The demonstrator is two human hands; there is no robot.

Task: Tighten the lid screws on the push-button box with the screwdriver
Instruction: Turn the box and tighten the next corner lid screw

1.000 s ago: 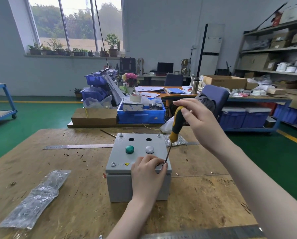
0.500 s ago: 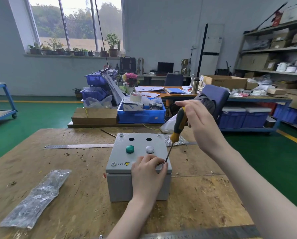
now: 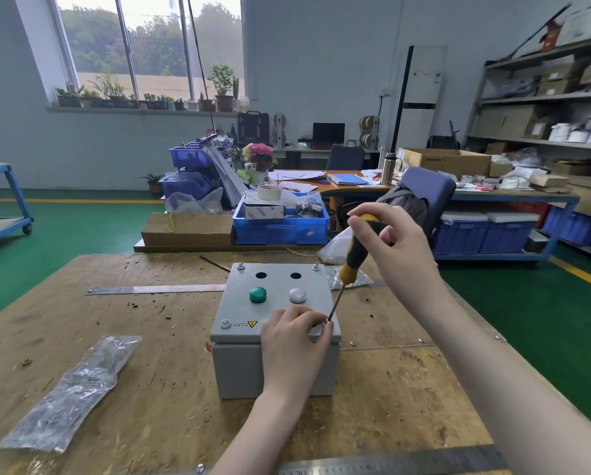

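The wooden counter in front of me is scuffed and flecked with chips, and it carries everything I am working on. Near its middle sits the grey push-button box, its lid facing up with a green button and a white button side by side and two open holes behind them. A crumpled clear plastic bag lies well to the left of the box, and a steel ruler stretches along the counter behind the box on the left. My left hand rests on the near right part of the lid, its fingers curled at the corner where the screw is; whether they pinch the screw or only steady the tip I cannot tell. My right hand is held above and to the right of the box, its grip closed round the yellow-and-black handle of the screwdriver. The tool slants down to the left, and its thin shaft meets the near right corner of the lid just beside my left fingertips. Lid screws stand in the two far corners, and another sits flat in the near left corner.
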